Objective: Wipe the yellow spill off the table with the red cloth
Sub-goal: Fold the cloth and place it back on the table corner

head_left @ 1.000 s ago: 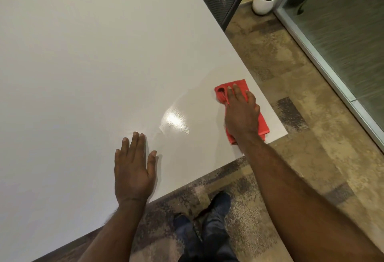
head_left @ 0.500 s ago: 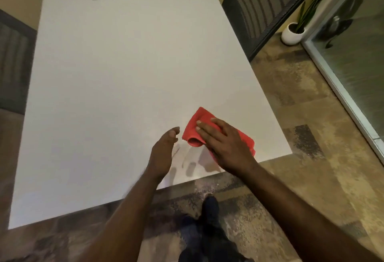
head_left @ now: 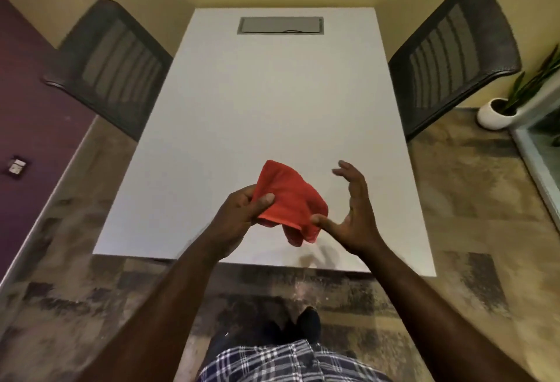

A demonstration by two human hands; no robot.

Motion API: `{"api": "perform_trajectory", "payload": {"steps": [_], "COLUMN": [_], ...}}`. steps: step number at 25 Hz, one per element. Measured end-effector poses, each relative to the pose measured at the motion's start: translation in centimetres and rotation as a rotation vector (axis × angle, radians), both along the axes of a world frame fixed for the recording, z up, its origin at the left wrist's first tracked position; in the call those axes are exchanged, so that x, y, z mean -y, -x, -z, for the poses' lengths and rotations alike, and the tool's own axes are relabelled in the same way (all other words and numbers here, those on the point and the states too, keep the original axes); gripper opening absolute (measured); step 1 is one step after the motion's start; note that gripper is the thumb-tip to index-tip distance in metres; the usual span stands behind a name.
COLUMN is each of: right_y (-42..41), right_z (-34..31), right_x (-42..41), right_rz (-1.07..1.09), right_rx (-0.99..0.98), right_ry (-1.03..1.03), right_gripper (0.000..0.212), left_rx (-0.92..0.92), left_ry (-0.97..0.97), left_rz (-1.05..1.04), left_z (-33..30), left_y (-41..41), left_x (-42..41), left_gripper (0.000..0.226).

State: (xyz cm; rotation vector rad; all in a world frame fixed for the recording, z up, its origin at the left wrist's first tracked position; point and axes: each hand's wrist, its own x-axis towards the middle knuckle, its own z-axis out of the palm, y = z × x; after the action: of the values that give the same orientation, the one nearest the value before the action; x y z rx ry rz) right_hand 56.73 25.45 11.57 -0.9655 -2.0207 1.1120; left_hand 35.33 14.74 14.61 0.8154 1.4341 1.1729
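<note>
no readable text, labels, brands, numbers or signs anywhere

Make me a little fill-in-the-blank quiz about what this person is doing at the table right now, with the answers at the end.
1. The cloth held up over the white table is ____ in colour.
2. The ____ hand pinches the cloth between thumb and fingers, while the other hand is spread open with only its thumb at the cloth's edge.
3. ____ dark chairs stand at the table, one on each side.
4. The potted plant stands on the ____.

Answers: red; left; two; floor
</note>
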Motion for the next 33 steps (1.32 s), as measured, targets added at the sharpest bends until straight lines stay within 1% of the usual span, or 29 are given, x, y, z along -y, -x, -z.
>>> {"api": "perform_trajectory", "payload": {"steps": [1, 2, 3, 4, 6, 7, 8, 10, 13, 16, 18, 23, 25, 27, 29, 33], "right_y": [-0.2, -0.3, -0.1, 0.2, 1.6, 2.5, 3.6, 6.2, 10.5, 14.8, 18.1, 26.6, 29.6, 32.1, 34.5, 38.3], "right_z": [-0.1, 0.2, 0.9, 1.7, 3.5, 4.3, 5.1, 5.9, 6.0, 6.3, 6.5, 8.2, 8.8, 9.3, 9.8, 10.8], "right_x": [-0.4, -0.7, -0.9, -0.8, -0.2, 0.2, 0.6, 1.1, 2.1, 4.4, 6.4, 10.4, 11.5, 12.4, 13.1, 14.1], "right_rz": [0.027, -0.005, -0.080, -0.168, -0.300, -0.337, -0.368, -0.405, -0.372, -0.304, -0.253, -0.083, -0.055, -0.052, -0.050, -0.046], "right_rx": [-0.037, -0.077, -0.110, -0.130, -0.148, -0.148, -0.143, -0.135, -0.088, -0.007, 0.036, 0.169, 0.205, 0.241, 0.286, 0.359], "right_ry": [0.225, 0.459, 0.674, 0.846, 1.043, 1.107, 1.150, 1.176, 1.154, 1.076, 1.024, 1.046, 1.066, 1.052, 1.022, 0.981], "right_gripper": [0.105, 0.111, 0.112, 0.105, 0.076, 0.066, 0.062, 0.057, 0.053, 0.046, 0.044, 0.044, 0.042, 0.039, 0.039, 0.040], "left_rx": [0.008, 0.023, 0.043, 0.064, 0.084, 0.087, 0.090, 0.106, 0.096, -0.098, -0.195, -0.368, -0.411, -0.458, -0.504, -0.602], "left_ry": [-0.009, -0.014, -0.019, -0.019, -0.003, 0.009, 0.017, 0.032, 0.096, 0.239, 0.275, 0.380, 0.416, 0.438, 0.455, 0.500], "left_rz": [-0.026, -0.049, -0.073, -0.095, -0.139, -0.157, -0.181, -0.250, -0.363, -0.427, -0.495, -0.607, -0.642, -0.670, -0.697, -0.706], "left_z": [-0.4, -0.8, -1.1, -1.3, -1.3, -1.0, -0.6, 0.3, 2.2, 4.9, 6.7, 10.4, 11.5, 12.4, 13.3, 15.2], "left_y": [0.1, 0.4, 0.7, 1.1, 2.2, 2.8, 3.5, 5.3, 8.9, 12.9, 15.8, 23.2, 25.7, 28.0, 30.0, 33.0], "left_x": [0.5, 1.0, 1.7, 2.4, 3.9, 4.7, 5.6, 7.2, 9.9, 12.5, 14.1, 17.0, 17.7, 18.2, 18.6, 19.0], "left_gripper": [0.032, 0.034, 0.037, 0.041, 0.049, 0.051, 0.051, 0.047, 0.043, 0.045, 0.040, 0.027, 0.017, 0.012, 0.012, 0.025]}}
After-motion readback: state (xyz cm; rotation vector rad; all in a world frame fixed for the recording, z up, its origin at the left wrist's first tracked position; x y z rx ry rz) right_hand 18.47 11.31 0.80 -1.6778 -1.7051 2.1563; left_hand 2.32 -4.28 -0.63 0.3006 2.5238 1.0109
